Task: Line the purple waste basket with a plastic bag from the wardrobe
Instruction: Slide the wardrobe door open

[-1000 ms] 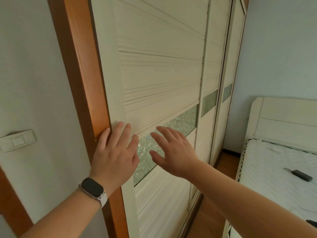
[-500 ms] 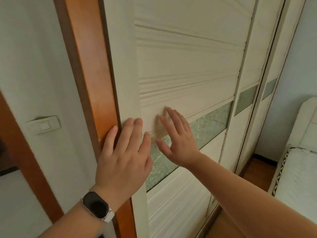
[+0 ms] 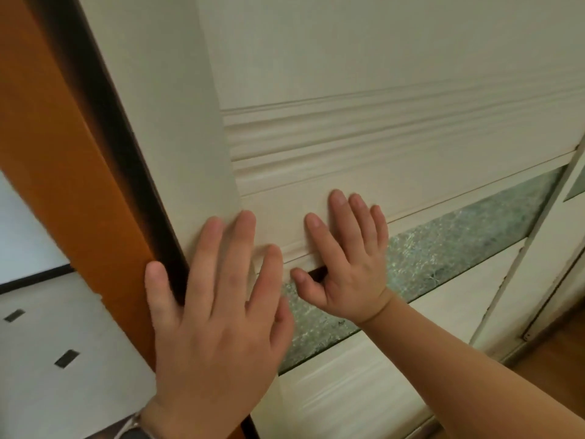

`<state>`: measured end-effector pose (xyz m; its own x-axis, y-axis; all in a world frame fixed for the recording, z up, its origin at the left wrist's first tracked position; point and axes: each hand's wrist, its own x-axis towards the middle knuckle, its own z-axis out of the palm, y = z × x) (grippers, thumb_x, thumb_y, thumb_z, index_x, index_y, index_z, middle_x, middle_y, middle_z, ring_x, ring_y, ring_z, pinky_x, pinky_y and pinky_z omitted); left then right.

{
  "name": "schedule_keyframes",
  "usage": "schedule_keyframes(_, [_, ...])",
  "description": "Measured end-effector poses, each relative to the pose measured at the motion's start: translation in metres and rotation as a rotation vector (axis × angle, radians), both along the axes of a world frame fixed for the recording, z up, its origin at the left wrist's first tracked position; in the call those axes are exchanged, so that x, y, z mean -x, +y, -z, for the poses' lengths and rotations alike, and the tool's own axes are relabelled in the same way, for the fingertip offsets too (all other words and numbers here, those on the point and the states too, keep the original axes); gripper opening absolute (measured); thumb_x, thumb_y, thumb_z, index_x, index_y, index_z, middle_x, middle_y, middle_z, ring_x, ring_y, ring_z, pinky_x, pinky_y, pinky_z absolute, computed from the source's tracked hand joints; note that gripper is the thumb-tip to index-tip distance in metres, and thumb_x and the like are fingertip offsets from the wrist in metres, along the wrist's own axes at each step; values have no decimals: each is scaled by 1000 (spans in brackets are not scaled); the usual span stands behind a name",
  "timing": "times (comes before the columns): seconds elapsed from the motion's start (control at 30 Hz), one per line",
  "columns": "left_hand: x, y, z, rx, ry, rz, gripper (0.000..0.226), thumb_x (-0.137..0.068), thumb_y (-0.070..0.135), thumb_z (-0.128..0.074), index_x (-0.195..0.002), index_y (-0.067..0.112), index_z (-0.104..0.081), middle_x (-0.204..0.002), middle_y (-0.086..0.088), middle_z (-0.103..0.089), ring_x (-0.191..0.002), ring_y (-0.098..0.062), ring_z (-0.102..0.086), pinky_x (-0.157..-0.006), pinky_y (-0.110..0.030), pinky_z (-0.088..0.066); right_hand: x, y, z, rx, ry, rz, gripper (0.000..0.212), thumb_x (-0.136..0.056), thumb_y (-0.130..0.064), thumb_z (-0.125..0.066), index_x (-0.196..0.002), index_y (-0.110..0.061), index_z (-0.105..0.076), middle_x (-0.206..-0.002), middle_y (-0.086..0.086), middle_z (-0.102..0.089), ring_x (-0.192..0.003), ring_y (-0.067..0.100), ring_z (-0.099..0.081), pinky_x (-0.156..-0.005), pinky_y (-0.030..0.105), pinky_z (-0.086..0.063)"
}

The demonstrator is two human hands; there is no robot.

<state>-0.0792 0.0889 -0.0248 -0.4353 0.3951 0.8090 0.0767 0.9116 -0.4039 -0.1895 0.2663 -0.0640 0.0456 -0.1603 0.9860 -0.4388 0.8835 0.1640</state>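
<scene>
The wardrobe's cream sliding door [image 3: 364, 74] fills most of the head view, with a band of frosted green glass [image 3: 459, 245] across it. My left hand [image 3: 215, 318] lies flat with fingers spread on the door's left edge, beside the orange wooden frame [image 3: 57, 160]. My right hand [image 3: 345, 264] presses flat on the ribbed panel just above the glass band, thumb at the band's upper edge. Both hands hold nothing. A dark gap [image 3: 126, 153] shows between the frame and the door. The purple waste basket and the plastic bag are out of view.
A second sliding door [image 3: 538, 274] overlaps at the right, with its floor track and wooden floor [image 3: 557, 353] below. Left of the frame are a white wall and a pale surface [image 3: 47, 359] with small dark marks. A watch [image 3: 136, 434] sits on my left wrist.
The view has closed in on the door and swung left; the bed has left the view. Both hands have settled flat on the door, and a dark gap now shows at its left edge.
</scene>
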Motion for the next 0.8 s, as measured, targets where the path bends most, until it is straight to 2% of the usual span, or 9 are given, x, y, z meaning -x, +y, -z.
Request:
schedule_keyframes(0.23, [22, 34, 4, -77, 24, 98, 44, -88, 40, -59, -125, 17, -63, -153, -19, -31, -144, -39, -23, -118, -51, -14, 8, 21, 2, 4, -6, 12, 71, -88, -58, -40, -149, -22, -34, -161, 7, -21, -147, 28, -22, -118, 50, -18])
schedule_keyframes(0.4, [36, 54, 7, -54, 82, 132, 45, -88, 38, -60, -128, 18, -59, -153, -17, -31, -144, -35, -22, -119, -47, -12, 15, 51, 1, 10, -7, 19, 70, -89, -57, -39, -149, -22, -34, -161, 6, -19, -147, 28, -21, -118, 50, -19])
schedule_keyframes(0.57, [54, 85, 8, -46, 131, 202, 39, -87, 32, -63, -123, 19, -66, -151, -15, -35, -142, -34, -27, -119, -45, -13, 27, 85, 0, 5, -11, 33, 69, -91, -55, -37, -150, -21, -33, -162, 6, -18, -148, 28, -20, -117, 51, -20])
schedule_keyframes(0.8, [79, 120, 8, -5, 184, 284, 43, -82, 32, -66, -123, 17, -67, -149, -13, -39, -142, -31, -28, -117, -52, -16, 44, 135, -1, 3, -8, 51, 68, -91, -54, -34, -150, -20, -31, -161, 6, -19, -147, 28, -21, -114, 56, -21])
